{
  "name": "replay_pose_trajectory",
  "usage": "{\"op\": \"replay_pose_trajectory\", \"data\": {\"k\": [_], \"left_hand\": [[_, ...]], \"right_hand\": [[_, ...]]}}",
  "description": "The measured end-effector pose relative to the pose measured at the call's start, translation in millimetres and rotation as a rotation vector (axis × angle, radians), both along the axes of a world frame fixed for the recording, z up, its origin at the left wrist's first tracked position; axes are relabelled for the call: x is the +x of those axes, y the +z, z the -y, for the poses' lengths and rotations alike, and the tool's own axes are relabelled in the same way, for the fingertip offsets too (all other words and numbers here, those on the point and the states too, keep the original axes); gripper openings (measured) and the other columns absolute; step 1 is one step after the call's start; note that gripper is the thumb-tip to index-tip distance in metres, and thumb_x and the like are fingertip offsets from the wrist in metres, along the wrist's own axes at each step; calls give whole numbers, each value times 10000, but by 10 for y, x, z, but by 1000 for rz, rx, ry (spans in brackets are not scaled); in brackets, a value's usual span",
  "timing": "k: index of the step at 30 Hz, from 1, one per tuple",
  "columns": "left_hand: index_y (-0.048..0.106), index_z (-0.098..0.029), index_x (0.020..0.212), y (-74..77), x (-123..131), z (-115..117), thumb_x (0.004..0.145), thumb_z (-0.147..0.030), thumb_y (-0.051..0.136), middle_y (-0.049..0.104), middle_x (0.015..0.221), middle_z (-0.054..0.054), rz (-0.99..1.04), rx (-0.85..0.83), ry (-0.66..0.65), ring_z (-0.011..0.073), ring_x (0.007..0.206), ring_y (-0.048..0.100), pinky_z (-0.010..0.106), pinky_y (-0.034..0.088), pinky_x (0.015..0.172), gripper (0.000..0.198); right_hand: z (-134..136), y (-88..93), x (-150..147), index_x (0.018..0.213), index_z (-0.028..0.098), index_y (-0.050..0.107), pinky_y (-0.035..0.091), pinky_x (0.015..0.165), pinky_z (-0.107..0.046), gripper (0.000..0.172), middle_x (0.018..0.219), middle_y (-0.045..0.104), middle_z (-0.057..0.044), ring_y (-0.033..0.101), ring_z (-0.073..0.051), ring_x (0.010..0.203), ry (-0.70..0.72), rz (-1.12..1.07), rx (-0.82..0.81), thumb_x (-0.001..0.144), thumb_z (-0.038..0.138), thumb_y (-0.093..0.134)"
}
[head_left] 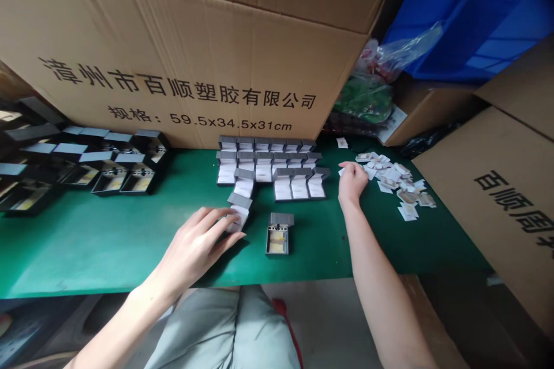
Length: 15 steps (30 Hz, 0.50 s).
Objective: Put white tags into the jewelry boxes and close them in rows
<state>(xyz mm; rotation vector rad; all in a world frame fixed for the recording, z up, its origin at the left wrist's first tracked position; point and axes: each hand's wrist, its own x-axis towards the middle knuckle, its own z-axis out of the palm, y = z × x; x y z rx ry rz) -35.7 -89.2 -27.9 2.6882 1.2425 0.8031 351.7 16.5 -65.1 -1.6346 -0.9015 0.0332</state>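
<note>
My left hand [203, 236] has its thumb and fingers around a small grey box [240, 202] with a raised lid and a white insert inside. To its right, a similar open box [277, 236] shows a yellowish interior with no white insert on top. My right hand [353, 181] is closed beside a loose pile of small white inserts [392, 176]. A white insert [341, 172] peeks out at the left of its curled fingers, which partly hide it. Rows of open grey boxes with white inserts [264, 170] stand beyond my hands.
More open dark boxes [137, 179] with yellowish interiors crowd the left of the green table [130, 242]. A large cardboard carton [182, 40] stands behind them. Another carton [497, 184] borders the right side, with plastic bags [367, 98] and a blue crate [467, 17] at the back right.
</note>
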Motion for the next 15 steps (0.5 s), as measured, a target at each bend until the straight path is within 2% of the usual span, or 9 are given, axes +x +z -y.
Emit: {"op": "replay_pose_trajectory", "data": {"k": [3,5,7,9,11,15], "left_hand": [[673,-217,1120,3,-80,24,983,-413,615,734,1174,96,66,-40,20,260,1017,674,393,533,915,246],[672,-210,1069,44,-132,16,973,-467,614,730,1107,90,157,-124,83,251,996,675,373,539,895,281],[669,-210,1082,94,-170,-36,953,-530,615,716,1031,70,248,-278,201,232,929,678,325,552,791,350],[650,-224,1223,132,-182,-131,913,-587,635,699,1033,52,295,-464,275,203,837,673,282,542,675,478],[628,-237,1325,158,-162,-250,877,-620,654,672,1085,46,293,-581,227,167,762,650,272,542,667,590],[646,-265,1352,215,-68,-461,861,-656,643,592,1026,30,194,-595,117,144,698,581,262,507,625,628]], "right_hand": [[-3,11,-3,672,208,667,410,681,-310,272,665,666,-32,564,-204,682,-2,5,-4,725,260,405],[-4,18,-7,670,208,663,410,677,-310,271,662,668,-34,563,-204,679,-7,6,-8,728,259,403],[-2,27,-14,672,209,665,410,673,-307,273,665,672,-32,562,-202,676,-4,8,-11,731,260,403],[3,39,-25,669,212,667,408,670,-306,273,658,670,-28,559,-201,671,1,10,-11,731,263,407],[9,52,-37,662,211,668,400,665,-308,274,642,662,-27,553,-202,661,0,8,-7,727,263,407],[17,66,-53,651,203,670,393,657,-314,276,636,657,-36,549,-205,650,-4,-1,2,711,262,407]]}}
